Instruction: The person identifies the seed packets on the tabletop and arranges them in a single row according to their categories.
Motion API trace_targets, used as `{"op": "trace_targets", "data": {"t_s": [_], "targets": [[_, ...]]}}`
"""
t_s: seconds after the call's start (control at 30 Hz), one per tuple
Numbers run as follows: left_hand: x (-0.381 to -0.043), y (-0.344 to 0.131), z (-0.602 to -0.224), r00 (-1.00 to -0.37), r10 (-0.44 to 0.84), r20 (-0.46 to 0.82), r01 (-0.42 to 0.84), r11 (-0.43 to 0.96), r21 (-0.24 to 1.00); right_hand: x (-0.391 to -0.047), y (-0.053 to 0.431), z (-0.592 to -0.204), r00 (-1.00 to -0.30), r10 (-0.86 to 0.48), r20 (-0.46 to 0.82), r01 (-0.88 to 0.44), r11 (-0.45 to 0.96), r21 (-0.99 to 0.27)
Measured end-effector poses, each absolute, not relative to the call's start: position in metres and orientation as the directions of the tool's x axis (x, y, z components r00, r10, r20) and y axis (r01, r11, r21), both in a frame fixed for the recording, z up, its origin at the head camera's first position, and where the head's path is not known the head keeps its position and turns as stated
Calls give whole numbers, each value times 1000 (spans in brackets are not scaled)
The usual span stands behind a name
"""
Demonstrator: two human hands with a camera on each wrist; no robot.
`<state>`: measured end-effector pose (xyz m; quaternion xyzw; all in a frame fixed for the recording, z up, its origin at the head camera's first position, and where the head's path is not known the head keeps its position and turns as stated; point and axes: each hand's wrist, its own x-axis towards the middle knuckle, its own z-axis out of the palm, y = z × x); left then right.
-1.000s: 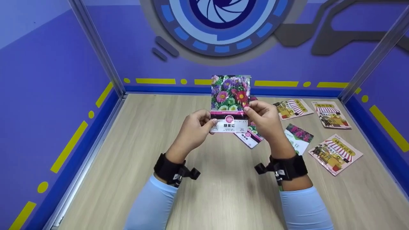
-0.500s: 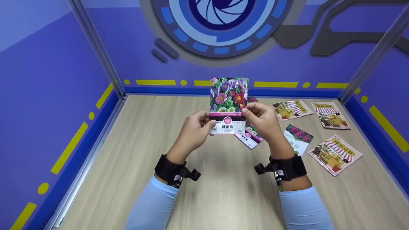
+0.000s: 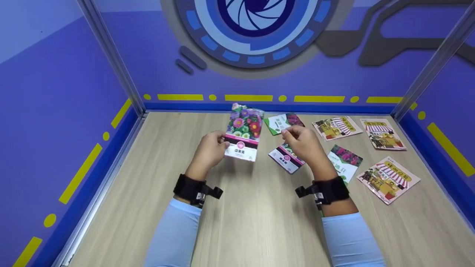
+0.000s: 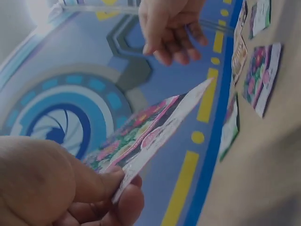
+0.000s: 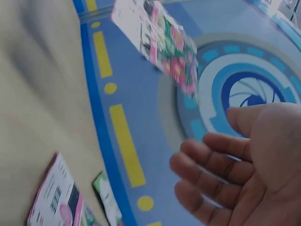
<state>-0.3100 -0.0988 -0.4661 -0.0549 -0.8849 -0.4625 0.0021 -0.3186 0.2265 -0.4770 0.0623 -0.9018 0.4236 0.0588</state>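
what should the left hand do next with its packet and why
Probably lower the held packet onto the table, left of the other packets: the left hand alone pinches it in the air, the rest lie to its right, and the right hand holds nothing.

Free room: table [image 3: 237, 222], wide bare stretch left of the left hand [image 3: 208, 150]; bare strip between the sleeved forearms [image 3: 174, 230].
Gap: held packet [image 3: 243, 128] to right hand [image 3: 302, 142], not touching.
Low obstacles, lying flat: flower packet [image 3: 284, 160]; green-edged packet [image 3: 277, 122] beyond it; second green-edged packet [image 3: 347, 165] beside the right forearm; three shop-picture packets [image 3: 388, 180] farther right, narrow lanes between.
Bounds: back wall [image 3: 185, 83], left wall [image 3: 55, 92], right wall [image 3: 456, 96].
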Motion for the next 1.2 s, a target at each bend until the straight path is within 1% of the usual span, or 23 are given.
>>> {"op": "trace_targets", "data": {"t_s": [0.07,0.13,0.27,0.33,0.43,0.57,0.7,0.83,0.93,1.07,1.13,1.2], "targets": [[-319,-109,-476,-997,69,38,72,606,792,-323,232,-484,-994,-43,99,-100,710,-697],[-327,-119,-486,-999,51,20,48,644,764,-326,237,-491,-997,-33,63,-65,795,-604],[-340,-140,-506,-1000,18,-16,1,700,714,-327,245,-502,-999,-42,33,-52,911,-408],[-345,-149,-516,-1000,-11,-21,-22,716,698,-326,248,-507,-998,-55,4,-53,935,-351],[-349,-162,-527,-998,-56,-36,-65,738,671,-324,251,-514,-995,-65,-81,-37,948,-317],[-350,-178,-536,-990,-132,-51,-137,797,589,-323,255,-520,-981,-106,-162,-52,951,-304],[-348,-188,-538,-979,-201,-27,-187,847,498,-326,258,-523,-971,-141,-191,-84,956,-280],[-345,-188,-536,-970,-243,-15,-223,859,462,-329,258,-524,-968,-148,-203,-95,963,-250],[-345,-180,-534,-984,-179,6,-158,885,439,-330,258,-524,-967,-138,-214,-84,967,-242],[-345,-161,-533,-1000,19,19,25,933,360,-330,258,-524,-967,-130,-219,-78,970,-231],[-343,-154,-534,-997,77,-4,72,946,316,-330,259,-525,-967,-131,-217,-80,970,-230],[-340,-151,-535,-996,90,-27,78,956,282,-331,258,-526,-967,-128,-219,-76,969,-234]]}}
